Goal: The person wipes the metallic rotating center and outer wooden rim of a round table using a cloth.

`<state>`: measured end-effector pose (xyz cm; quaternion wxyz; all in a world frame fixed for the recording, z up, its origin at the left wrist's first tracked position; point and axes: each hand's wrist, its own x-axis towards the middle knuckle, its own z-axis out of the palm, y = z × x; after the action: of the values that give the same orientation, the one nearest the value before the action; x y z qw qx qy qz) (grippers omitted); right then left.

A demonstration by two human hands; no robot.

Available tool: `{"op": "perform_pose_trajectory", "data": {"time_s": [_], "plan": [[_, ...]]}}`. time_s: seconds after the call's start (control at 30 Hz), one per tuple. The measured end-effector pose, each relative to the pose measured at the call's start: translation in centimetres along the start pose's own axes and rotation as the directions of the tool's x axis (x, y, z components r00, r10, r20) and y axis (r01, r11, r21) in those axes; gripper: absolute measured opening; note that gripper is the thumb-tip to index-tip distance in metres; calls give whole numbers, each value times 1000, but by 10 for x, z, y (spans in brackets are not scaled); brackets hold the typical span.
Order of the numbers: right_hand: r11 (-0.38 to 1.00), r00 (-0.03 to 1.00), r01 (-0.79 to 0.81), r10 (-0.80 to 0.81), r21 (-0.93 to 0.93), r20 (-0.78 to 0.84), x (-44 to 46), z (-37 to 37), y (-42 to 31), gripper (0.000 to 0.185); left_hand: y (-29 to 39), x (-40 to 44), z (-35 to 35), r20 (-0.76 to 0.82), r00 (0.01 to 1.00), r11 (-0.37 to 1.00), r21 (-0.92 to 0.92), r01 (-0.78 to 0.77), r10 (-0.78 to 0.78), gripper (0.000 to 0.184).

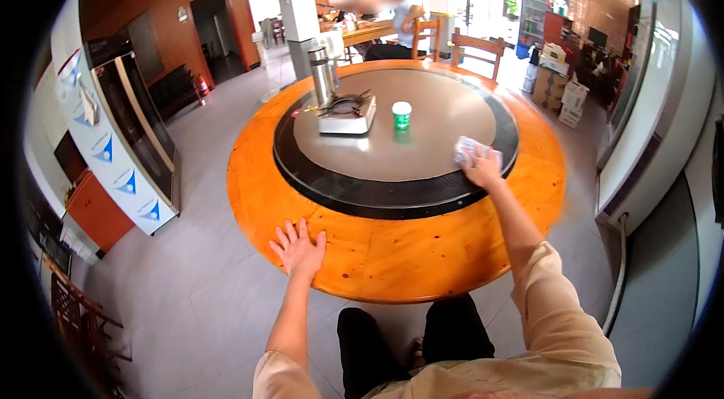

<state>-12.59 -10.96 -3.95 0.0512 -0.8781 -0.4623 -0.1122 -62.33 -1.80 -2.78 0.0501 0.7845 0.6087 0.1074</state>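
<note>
My right hand [483,167] presses a crumpled whitish cloth [467,148] onto the right side of the turntable [430,161], a round grey top with a black rim. My left hand [300,250] lies flat with spread fingers on the near left edge of the round wooden table [400,252], holding nothing. Around the middle of the turntable stands a green cup [402,118] with a white top. Left of it is a silver portable stove [348,118] with a cable lying on top. A tall metal cylinder [323,78] stands just behind the stove.
Wooden chairs [477,52] stand at the table's far side. Beyond, a person [407,18] sits by another wooden table [367,32]. Cardboard boxes [549,86] are stacked at the back right. A tall display cabinet [136,127] stands left, and a fire extinguisher [203,85] is farther back.
</note>
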Motion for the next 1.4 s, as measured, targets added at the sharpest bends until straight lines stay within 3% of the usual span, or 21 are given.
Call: {"op": "perform_pose_trajectory", "data": {"time_s": [0.2, 0.3, 0.37, 0.47, 0.57, 0.77, 1.03, 1.23, 1.4], "plan": [[944, 957, 282, -290, 170, 19, -17, -22, -129, 67, -2, -1, 3, -24, 1000, 1000, 0, -7, 7, 68], [887, 927, 335, -371, 319, 60, -29, -44, -174, 67, -1, 0, 4, -22, 1000, 1000, 1, -7, 7, 68], [868, 930, 266, -346, 419, 128, -18, -47, -193, 62, -2, -1, 4, -18, 1000, 1000, 5, -7, 7, 69], [868, 947, 243, -310, 433, 89, -10, -43, -213, 55, -2, 0, 2, -25, 1000, 1000, 1, -16, 16, 69], [915, 947, 322, -312, 242, -79, -23, -42, -225, 54, -1, 0, 1, -27, 1000, 1000, 7, -10, 10, 69], [957, 965, 237, -252, 168, 71, 36, -30, -175, 61, -2, 2, 4, -16, 1000, 999, 40, -2, 3, 68], [981, 980, -167, 153, 100, 130, 57, -41, -10, 62, 0, 2, 5, -20, 1000, 999, 51, 0, 1, 69], [971, 970, -231, 225, 63, 90, 46, -23, 25, 62, -4, 3, 10, -53, 998, 997, 71, -20, 23, 67], [989, 987, -136, 131, 51, 94, 18, -28, 4, 61, 2, 2, 2, -11, 1000, 997, 77, 4, -3, 68]]}}
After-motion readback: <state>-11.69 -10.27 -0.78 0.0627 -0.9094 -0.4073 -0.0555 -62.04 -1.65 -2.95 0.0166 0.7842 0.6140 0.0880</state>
